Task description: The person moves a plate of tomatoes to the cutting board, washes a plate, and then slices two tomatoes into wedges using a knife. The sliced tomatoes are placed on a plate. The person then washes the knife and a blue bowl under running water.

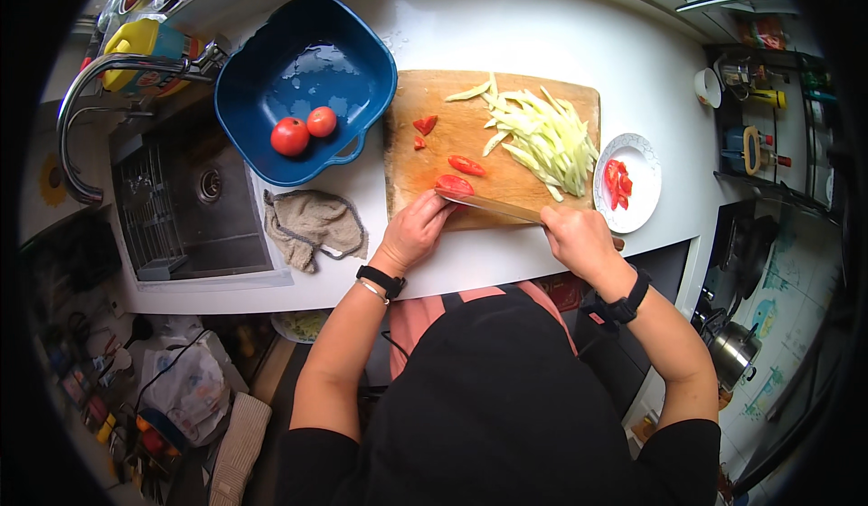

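My left hand (415, 229) steadies a cut piece of tomato (453, 184) with its fingertips near the front edge of the wooden cutting board (417, 160). In my right hand (584, 243) is a kitchen knife (505, 208); its blade reaches left across the board, and the tip end is against that tomato piece. Just behind lies a tomato wedge (466, 165). Two smaller tomato scraps (425, 125) rest farther back. A heap of pale green vegetable strips (546, 141) covers the board's right side. Fingers hide part of the held piece.
A patterned white plate (644, 197) with tomato pieces (617, 184) sits right of the board. To the left stands a blue basin (251, 92) holding two whole tomatoes (290, 137). A beige cloth (315, 224) lies beside the sink (224, 228), under a curved faucet (68, 119).
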`<state>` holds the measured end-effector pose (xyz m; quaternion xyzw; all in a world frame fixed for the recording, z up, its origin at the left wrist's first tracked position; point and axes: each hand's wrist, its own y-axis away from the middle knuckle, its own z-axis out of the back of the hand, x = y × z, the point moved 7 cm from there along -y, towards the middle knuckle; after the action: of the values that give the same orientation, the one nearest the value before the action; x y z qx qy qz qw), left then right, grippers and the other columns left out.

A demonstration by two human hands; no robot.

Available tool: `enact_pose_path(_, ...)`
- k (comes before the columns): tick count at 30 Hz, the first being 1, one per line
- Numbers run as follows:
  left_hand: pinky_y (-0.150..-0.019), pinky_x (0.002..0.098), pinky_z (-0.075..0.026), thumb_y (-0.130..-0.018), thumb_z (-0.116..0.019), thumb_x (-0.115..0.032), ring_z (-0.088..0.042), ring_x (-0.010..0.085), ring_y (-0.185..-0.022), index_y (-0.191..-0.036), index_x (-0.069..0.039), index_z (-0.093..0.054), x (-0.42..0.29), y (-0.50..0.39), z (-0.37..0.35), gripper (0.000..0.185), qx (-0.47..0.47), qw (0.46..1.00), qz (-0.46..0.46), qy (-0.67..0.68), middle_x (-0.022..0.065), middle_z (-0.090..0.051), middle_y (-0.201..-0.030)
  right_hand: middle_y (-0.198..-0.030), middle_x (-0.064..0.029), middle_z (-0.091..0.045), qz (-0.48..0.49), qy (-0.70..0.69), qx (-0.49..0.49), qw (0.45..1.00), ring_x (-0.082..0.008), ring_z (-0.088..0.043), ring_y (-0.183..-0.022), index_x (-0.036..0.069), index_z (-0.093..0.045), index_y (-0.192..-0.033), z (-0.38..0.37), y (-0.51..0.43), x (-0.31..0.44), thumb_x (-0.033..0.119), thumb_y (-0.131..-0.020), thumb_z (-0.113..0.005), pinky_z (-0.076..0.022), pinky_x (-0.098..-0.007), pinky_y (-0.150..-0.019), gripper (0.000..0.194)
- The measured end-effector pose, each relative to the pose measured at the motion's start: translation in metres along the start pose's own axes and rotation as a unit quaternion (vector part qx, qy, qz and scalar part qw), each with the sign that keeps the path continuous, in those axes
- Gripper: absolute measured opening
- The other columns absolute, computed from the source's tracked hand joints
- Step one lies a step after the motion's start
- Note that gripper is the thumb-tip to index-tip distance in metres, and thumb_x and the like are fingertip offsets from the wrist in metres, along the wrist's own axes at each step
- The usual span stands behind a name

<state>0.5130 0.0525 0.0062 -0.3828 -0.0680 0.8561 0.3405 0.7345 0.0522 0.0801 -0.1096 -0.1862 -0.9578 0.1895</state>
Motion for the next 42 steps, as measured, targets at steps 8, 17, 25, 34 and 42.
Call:
enact_pose_path(8, -0.085, 0.0399, -0.057, -0.073, -0.068, 0.004, -0.064, 0.0325, -0.103, -0.110, -0.002, -0.070, -0.002, 0.004, 0.001, 0.037, 0.041, 0.999, 0.012, 0.005, 0.0112, -0.065, -0.113, -0.072, -0.0152, -0.065, 0.031, -0.073, -0.032, 0.996, -0.0388, -0.066, -0.069, 0.006, -0.058, -0.086, -0.042, -0.048, 0.009, 0.012, -0.085, -0.066, -0.0520, -0.0490, -0.061, 0.009)
enact_pose_path(17, -0.083, 0.0399, -0.057, -0.074, -0.068, 0.004, -0.065, 0.0321, -0.101, -0.106, -0.001, -0.071, -0.004, 0.000, 0.004, 0.033, -0.001, 1.000, -0.009, 0.006, 0.0109, -0.065, -0.111, -0.073, -0.0153, -0.066, -0.010, -0.028, -0.009, 1.000, -0.0369, -0.066, -0.067, 0.007, -0.059, -0.084, 0.000, 0.003, -0.003, 0.010, -0.084, -0.065, -0.0525, -0.0475, -0.059, 0.006)
enact_pose_path(25, -0.083, 0.0388, -0.057, -0.072, -0.069, 0.004, -0.065, 0.0313, -0.100, -0.106, -0.001, -0.071, -0.001, 0.007, 0.000, 0.035, 0.033, 0.999, 0.007, 0.014, 0.0105, -0.065, -0.110, -0.067, -0.0196, -0.064, -0.001, -0.069, -0.001, 0.998, -0.0412, -0.065, -0.066, 0.005, -0.060, -0.084, -0.041, -0.035, 0.006, 0.011, -0.085, -0.062, -0.0521, -0.0515, -0.060, 0.007)
enact_pose_path(34, -0.084, 0.0392, -0.057, -0.071, -0.067, 0.004, -0.065, 0.0314, -0.100, -0.110, 0.002, -0.072, -0.006, 0.009, 0.003, 0.039, -0.011, 1.000, -0.024, 0.001, 0.0117, -0.065, -0.108, -0.069, -0.0168, -0.065, -0.019, -0.060, -0.004, 0.998, -0.0388, -0.065, -0.066, 0.006, -0.060, -0.083, -0.005, 0.006, 0.004, 0.012, -0.085, -0.067, -0.0506, -0.0486, -0.058, 0.009)
enact_pose_path(42, -0.085, 0.0386, -0.057, -0.069, -0.064, 0.004, -0.065, 0.0296, -0.101, -0.110, 0.001, -0.072, -0.005, 0.010, 0.003, 0.042, -0.003, 1.000, -0.015, 0.001, 0.0107, -0.066, -0.108, -0.068, -0.0170, -0.064, -0.032, -0.060, 0.038, 0.997, -0.0397, -0.065, -0.066, 0.006, -0.061, -0.082, -0.006, 0.006, 0.004, 0.013, -0.087, -0.066, -0.0503, -0.0491, -0.058, 0.010)
